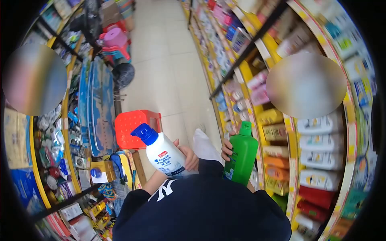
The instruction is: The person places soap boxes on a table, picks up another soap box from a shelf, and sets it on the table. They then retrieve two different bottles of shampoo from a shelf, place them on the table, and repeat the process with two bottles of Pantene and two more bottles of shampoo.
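Note:
A white pump bottle (164, 156) with a blue pump head and a "head & shoulders" label is tilted toward the upper left. My left hand (188, 157) is wrapped round its right side. Beside it on the right, a green bottle (242, 156) with a green cap stands nearly upright in my right hand (227, 148), whose fingers show at its left edge. The two bottles are apart, both close in front of my dark shirt. The rest of my right hand is hidden behind the green bottle.
A red plastic stool (132, 127) stands on the tiled floor (169, 88) beyond the white bottle. Packed shelves line both sides, with white bottles (321, 142) on the right. Pink and red plastic stools (115, 37) stand farther up the aisle at left.

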